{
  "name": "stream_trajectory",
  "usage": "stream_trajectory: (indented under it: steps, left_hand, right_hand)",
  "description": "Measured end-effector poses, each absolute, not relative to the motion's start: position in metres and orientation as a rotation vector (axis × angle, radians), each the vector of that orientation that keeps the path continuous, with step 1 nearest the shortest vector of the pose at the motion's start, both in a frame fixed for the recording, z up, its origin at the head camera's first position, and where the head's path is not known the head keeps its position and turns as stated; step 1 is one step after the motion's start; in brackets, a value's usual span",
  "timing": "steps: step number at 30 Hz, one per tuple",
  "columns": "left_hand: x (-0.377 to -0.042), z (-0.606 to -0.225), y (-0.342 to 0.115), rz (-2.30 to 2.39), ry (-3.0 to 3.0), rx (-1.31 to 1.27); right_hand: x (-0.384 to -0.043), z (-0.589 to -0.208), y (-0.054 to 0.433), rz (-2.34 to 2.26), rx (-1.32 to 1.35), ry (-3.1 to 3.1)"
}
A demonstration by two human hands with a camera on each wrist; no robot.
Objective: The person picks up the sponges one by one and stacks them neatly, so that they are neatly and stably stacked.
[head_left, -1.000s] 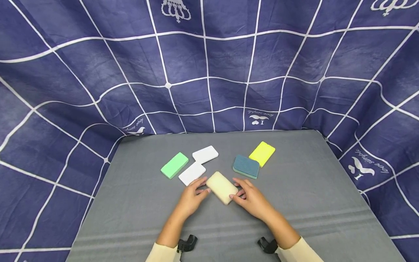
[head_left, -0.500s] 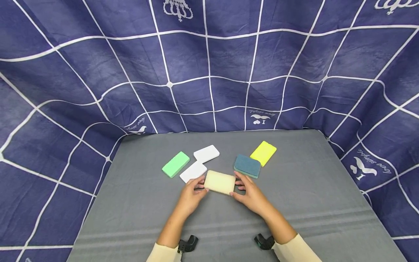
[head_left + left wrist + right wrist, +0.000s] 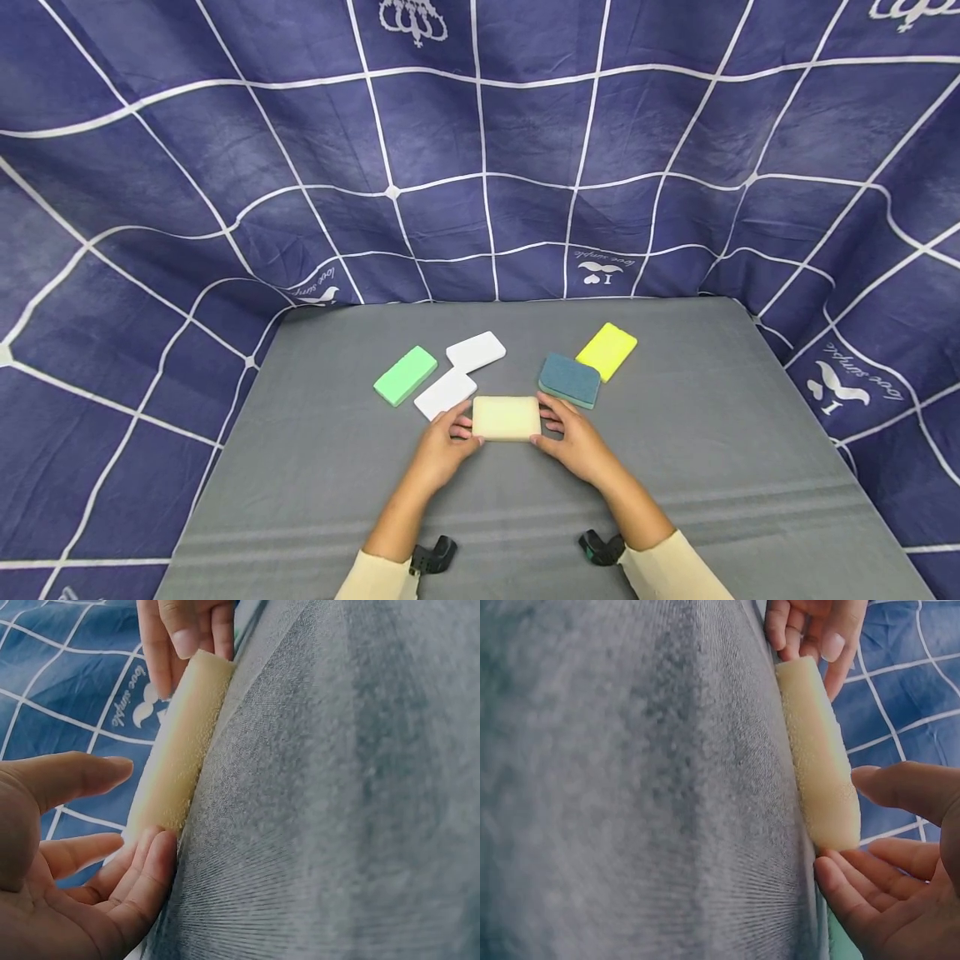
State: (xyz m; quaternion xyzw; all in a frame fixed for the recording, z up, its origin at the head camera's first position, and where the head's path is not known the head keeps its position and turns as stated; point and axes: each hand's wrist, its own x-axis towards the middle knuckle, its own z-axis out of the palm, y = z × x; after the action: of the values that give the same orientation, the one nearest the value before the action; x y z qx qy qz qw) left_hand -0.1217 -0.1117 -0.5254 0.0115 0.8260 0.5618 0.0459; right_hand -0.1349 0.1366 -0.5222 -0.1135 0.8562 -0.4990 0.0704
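A pale cream sponge (image 3: 506, 418) lies flat near the middle of the grey table, its long side running left to right. My left hand (image 3: 444, 446) is at its left end; in the left wrist view the fingertips (image 3: 159, 847) touch that end while the thumb stands off from it. At the opposite end is my right hand (image 3: 573, 442). The right wrist view has its fingertips (image 3: 829, 874) against the sponge's near end, with the thumb tip (image 3: 866, 780) right at the upper edge. Neither hand wraps round the sponge.
Left of the sponge are a green sponge (image 3: 406, 376) and two white sponges, one nearer (image 3: 444, 393) and one farther (image 3: 476, 352). To the right, a dark blue scouring sponge (image 3: 568, 379) touches a yellow sponge (image 3: 607, 351). A blue checked curtain (image 3: 525, 217) encloses the grey table (image 3: 675, 433).
The cream sponge has turned counter-clockwise from a slant to lying straight across. My right hand has shifted slightly with its end; the left hand has stayed nearly in place.
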Motion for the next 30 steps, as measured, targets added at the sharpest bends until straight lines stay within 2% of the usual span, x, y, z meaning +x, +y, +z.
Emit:
stream_trajectory:
  steps: [30]
  left_hand:
    - [-0.131,-0.532,-0.112,1.578,2.549,0.080]
  right_hand:
    - [-0.147,-0.533,0.151,-1.588,-0.294,2.291]
